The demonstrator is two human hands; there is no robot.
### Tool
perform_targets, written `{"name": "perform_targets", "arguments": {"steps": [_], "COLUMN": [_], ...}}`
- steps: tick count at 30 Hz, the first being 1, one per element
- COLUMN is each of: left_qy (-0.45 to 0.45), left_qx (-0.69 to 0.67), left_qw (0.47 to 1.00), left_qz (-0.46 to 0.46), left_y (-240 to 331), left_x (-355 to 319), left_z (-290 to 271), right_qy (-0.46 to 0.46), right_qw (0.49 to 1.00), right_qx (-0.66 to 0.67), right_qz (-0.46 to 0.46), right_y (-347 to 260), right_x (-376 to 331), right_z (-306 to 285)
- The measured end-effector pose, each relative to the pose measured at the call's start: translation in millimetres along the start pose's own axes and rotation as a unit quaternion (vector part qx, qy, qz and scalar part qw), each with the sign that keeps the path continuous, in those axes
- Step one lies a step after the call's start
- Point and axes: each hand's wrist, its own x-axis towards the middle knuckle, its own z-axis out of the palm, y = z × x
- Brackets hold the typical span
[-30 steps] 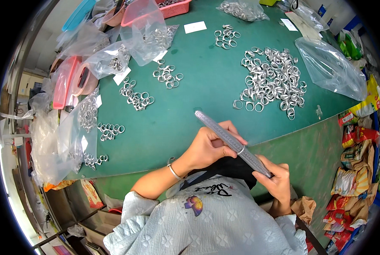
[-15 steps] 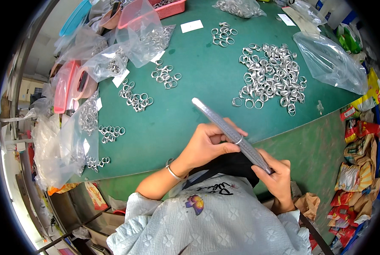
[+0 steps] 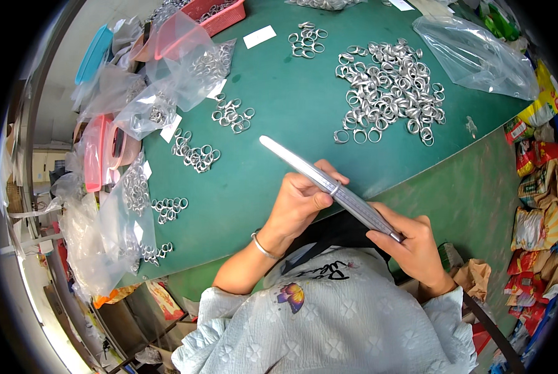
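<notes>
A long tapered grey metal rod [image 3: 297,161] is held slanting over the near edge of the green table [image 3: 279,106], thin end pointing up-left. My left hand [image 3: 299,202] wraps around its middle, thumb pressing a small silver ring [image 3: 335,186] seated on the rod. My right hand [image 3: 410,243] grips the thick lower end, close to my chest. A large heap of loose silver rings [image 3: 388,84] lies on the table beyond the rod.
Small clusters of rings [image 3: 231,116] [image 3: 194,156] [image 3: 168,207] [image 3: 307,37] dot the table. Clear plastic bags of rings [image 3: 198,62] pile at the left beside pink trays [image 3: 98,153]. An empty clear bag [image 3: 478,56] lies far right. Snack packets [image 3: 534,218] crowd the right side.
Both hands and the rod stay in nearly the same pose. My left thumb has shifted slightly along the rod at the ring.
</notes>
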Motion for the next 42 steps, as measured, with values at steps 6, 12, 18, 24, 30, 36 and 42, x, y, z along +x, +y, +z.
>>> {"name": "perform_targets", "arguments": {"steps": [6,12,18,24,30,36,42], "left_qy": [0.025,0.037,0.192,0.289,0.432,0.506,0.497], "left_qx": [0.019,0.063,-0.046,0.214,0.592,0.668,0.725], "left_qw": [0.999,0.996,0.975,0.93,0.678,0.543,0.467], "left_qz": [-0.023,-0.051,0.1,0.072,0.066,0.061,0.096], "left_y": [4.7,11.4,25.4,58.8,73.3,80.6,78.1], "left_x": [0.8,0.9,-2.9,-39.5,-99.5,-142.4,-139.6], "left_z": [1.7,3.2,-28.1,-57.5,-87.9,-117.1,-128.8], "right_qy": [-0.007,0.036,0.043,0.01,-0.007,-0.027,-0.016], "right_qw": [1.0,0.997,0.995,0.995,0.997,0.998,0.994], "right_qx": [0.001,-0.062,-0.085,-0.041,0.018,0.017,0.056], "right_qz": [0.022,0.018,0.008,0.095,0.074,0.062,0.09], "right_y": [-1.3,5.9,17.9,29.6,68.2,71.5,68.4], "right_x": [3.2,0.7,0.7,-2.6,-2.7,3.0,0.0], "right_z": [1.2,10.8,14.7,18.4,21.8,24.9,27.3]}}
